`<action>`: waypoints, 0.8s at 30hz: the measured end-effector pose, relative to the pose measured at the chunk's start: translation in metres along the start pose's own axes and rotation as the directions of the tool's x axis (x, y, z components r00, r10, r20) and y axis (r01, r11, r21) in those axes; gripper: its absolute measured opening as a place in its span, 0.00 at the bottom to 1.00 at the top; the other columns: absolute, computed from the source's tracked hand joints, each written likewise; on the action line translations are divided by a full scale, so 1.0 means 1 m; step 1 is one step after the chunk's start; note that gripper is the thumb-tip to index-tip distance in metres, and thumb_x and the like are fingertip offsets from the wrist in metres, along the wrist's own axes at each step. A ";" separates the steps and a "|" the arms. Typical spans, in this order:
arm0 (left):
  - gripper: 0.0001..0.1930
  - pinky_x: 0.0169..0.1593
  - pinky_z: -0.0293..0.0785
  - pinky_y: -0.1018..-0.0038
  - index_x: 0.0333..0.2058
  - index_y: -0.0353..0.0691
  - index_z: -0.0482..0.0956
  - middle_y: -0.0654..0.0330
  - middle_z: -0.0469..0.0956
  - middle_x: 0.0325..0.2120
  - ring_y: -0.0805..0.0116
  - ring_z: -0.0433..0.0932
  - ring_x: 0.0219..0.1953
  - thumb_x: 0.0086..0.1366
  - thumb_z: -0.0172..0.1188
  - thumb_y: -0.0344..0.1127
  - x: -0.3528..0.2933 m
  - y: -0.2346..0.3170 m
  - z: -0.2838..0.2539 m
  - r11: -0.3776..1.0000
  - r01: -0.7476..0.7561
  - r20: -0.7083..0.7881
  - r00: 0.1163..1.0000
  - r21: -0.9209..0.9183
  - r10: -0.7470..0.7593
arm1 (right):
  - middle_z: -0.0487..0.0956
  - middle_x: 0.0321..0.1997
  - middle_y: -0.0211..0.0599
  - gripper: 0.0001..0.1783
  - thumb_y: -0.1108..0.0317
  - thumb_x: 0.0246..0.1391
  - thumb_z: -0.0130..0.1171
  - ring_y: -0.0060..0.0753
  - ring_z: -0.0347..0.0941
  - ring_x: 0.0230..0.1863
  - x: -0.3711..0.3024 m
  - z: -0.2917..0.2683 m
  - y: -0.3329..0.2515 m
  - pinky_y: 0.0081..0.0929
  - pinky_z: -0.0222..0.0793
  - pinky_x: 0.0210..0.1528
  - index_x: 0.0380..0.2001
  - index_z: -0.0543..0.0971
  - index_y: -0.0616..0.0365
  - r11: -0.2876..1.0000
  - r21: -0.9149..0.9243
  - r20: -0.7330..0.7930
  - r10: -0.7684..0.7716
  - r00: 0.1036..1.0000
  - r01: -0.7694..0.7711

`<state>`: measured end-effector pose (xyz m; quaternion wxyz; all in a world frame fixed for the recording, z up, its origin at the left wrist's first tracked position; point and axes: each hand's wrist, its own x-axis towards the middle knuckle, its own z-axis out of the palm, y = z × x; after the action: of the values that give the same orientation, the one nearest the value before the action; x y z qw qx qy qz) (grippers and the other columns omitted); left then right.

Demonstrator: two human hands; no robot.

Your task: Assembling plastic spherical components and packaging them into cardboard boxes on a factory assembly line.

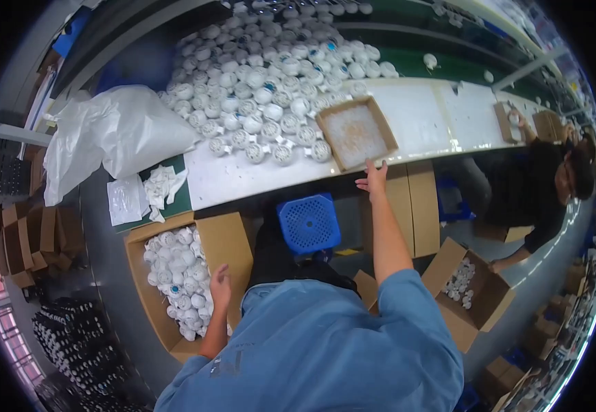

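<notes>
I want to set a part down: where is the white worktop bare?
Bare: the white worktop just right of the shallow carton, and a narrower strip between the pile of white parts and the front edge. Crowded: left of and behind that carton, under the pile, and beside the plastic bag.

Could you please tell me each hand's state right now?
Left hand: open, nothing visible in it.
Right hand: open, at the shallow cardboard box.

Right hand [375,180]: contact with shallow carton [344,106] unclear. Carton's fine contents [356,134] too small to identify. Blue shirt [325,343] cut by lower edge. Boxed white pieces [182,275]: lower layers hidden.
</notes>
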<state>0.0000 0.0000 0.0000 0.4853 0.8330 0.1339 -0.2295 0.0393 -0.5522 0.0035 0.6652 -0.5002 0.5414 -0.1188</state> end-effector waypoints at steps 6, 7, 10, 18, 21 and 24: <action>0.19 0.49 0.71 0.77 0.51 0.36 0.75 0.57 0.78 0.48 0.70 0.77 0.44 0.60 0.53 0.23 0.114 0.052 -0.014 0.986 -0.120 0.017 0.992 -0.120 0.123 | 0.73 0.48 0.54 0.31 0.72 0.50 0.50 0.52 0.79 0.35 0.136 -0.046 0.034 0.46 0.81 0.27 0.59 0.59 0.66 0.868 -0.446 -0.228 -0.345 0.911 0.217; 0.18 0.48 0.71 0.76 0.50 0.36 0.75 0.57 0.78 0.48 0.70 0.77 0.43 0.60 0.53 0.23 0.130 0.064 -0.012 0.982 -0.124 0.015 0.992 -0.141 0.127 | 0.73 0.48 0.54 0.31 0.72 0.49 0.52 0.53 0.78 0.40 0.142 -0.065 0.027 0.47 0.80 0.31 0.58 0.60 0.67 0.831 -0.499 -0.224 -0.399 0.889 0.247; 0.18 0.48 0.72 0.76 0.50 0.39 0.76 0.54 0.78 0.46 0.69 0.77 0.43 0.59 0.54 0.23 0.194 0.127 -0.016 0.978 -0.187 0.091 0.977 -0.090 0.195 | 0.73 0.49 0.58 0.34 0.71 0.48 0.57 0.55 0.74 0.48 0.127 -0.081 -0.023 0.49 0.75 0.44 0.59 0.61 0.68 0.686 -0.607 -0.140 -0.590 0.795 0.401; 0.37 0.55 0.63 0.45 0.54 0.50 0.70 0.51 0.61 0.57 0.46 0.57 0.62 0.42 0.74 0.40 0.278 0.282 0.044 0.404 -0.708 0.492 0.698 0.579 0.519 | 0.56 0.67 0.49 0.57 0.57 0.35 0.74 0.61 0.57 0.64 -0.036 0.148 -0.049 0.53 0.61 0.60 0.68 0.52 0.35 0.121 -0.836 0.487 -0.288 0.825 0.535; 0.39 0.53 0.62 0.40 0.54 0.51 0.68 0.52 0.56 0.59 0.45 0.53 0.63 0.41 0.75 0.44 0.279 0.286 0.076 0.570 -0.648 0.520 0.756 0.505 0.399 | 0.55 0.68 0.48 0.59 0.58 0.33 0.74 0.60 0.58 0.63 -0.034 0.195 -0.060 0.53 0.66 0.56 0.69 0.50 0.34 0.140 -0.869 0.441 -0.216 0.871 0.475; 0.39 0.52 0.62 0.40 0.54 0.56 0.69 0.53 0.54 0.60 0.43 0.52 0.63 0.41 0.75 0.46 0.265 0.287 0.087 0.508 -0.701 0.544 0.711 0.500 0.445 | 0.57 0.66 0.48 0.59 0.60 0.33 0.74 0.59 0.62 0.60 -0.035 0.217 -0.062 0.50 0.69 0.54 0.68 0.51 0.39 0.057 -0.917 0.382 -0.152 0.912 0.394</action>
<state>0.3335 -0.2169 0.0416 0.2107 0.8897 -0.3355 -0.2266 0.2318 -0.4406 0.0554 0.1768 -0.9132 0.3132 0.1917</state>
